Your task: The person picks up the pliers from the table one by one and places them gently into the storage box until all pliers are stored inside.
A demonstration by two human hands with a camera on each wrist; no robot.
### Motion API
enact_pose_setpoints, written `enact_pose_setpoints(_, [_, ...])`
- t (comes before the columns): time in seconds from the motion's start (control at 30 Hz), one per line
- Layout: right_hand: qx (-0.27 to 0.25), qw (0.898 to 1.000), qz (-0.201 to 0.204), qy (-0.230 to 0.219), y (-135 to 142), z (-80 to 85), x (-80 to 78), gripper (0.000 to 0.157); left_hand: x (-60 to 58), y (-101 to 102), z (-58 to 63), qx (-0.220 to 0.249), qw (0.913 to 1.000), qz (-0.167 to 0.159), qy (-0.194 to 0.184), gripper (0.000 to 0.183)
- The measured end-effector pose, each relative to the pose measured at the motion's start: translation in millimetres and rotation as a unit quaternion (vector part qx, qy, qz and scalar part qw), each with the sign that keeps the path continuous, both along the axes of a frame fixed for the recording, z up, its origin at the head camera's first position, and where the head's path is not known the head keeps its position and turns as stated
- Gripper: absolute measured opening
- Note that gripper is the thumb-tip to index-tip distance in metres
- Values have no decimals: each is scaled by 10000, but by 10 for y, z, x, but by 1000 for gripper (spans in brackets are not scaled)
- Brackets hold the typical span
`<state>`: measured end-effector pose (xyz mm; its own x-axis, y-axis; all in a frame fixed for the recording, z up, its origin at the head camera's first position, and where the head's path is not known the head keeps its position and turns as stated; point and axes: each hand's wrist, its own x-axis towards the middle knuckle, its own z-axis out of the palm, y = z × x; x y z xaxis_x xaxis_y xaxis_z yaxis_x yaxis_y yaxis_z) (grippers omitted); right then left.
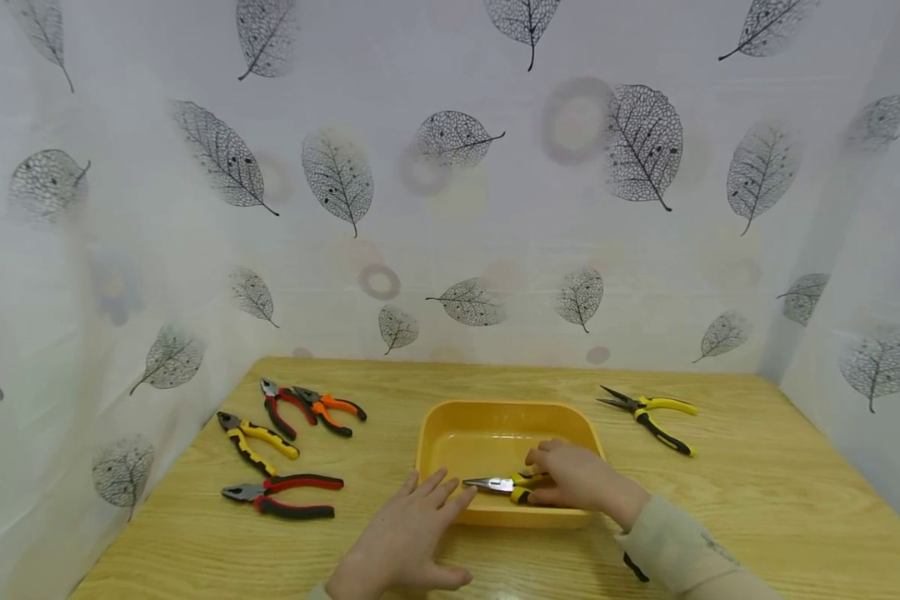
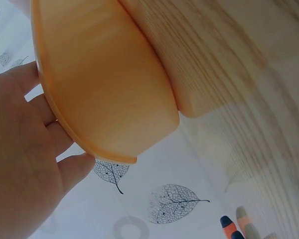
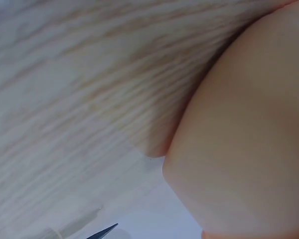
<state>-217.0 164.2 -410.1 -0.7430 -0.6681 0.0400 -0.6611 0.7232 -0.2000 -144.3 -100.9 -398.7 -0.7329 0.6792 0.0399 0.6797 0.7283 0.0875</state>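
In the head view, a yellow plastic tray (image 1: 510,518) sits at the middle of the wooden table. My right hand (image 1: 581,477) reaches over its right side and holds needle-nose pliers (image 1: 501,484) by their yellow and black handles, the silver jaws pointing left inside the tray. The palm covers much of the handles. My left hand (image 1: 412,533) has its fingers spread at the tray's front left corner. In the left wrist view those fingers (image 2: 49,107) lie straight against the rim, beside the tray's outer wall (image 2: 104,74).
On the left lie red-black pliers (image 1: 300,507), yellow-black pliers (image 1: 258,440), another red-black pair (image 1: 288,408) and orange-black pliers (image 1: 333,408). Yellow-black long-nose pliers (image 1: 648,412) lie open at the right. A black handle end (image 1: 635,568) shows under the right sleeve. A leaf-patterned curtain (image 1: 450,250) stands behind.
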Motion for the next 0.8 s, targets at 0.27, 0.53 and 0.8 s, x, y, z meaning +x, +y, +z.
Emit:
enact_pose_setpoints(0.27, [-305,9970,-124,699,-6,40,14,40,-1,8,-13,45,10000,-4,39,81])
enact_pose_setpoints(0.53, [-484,9899,-44,1329,24,110,22,43,1,4,-11,37,10000,-1,30,80])
enact_pose_setpoints(0.8, [-419,9901,-72,1335,75,124,26,46,-5,2,-8,4,10000,12,-95,80])
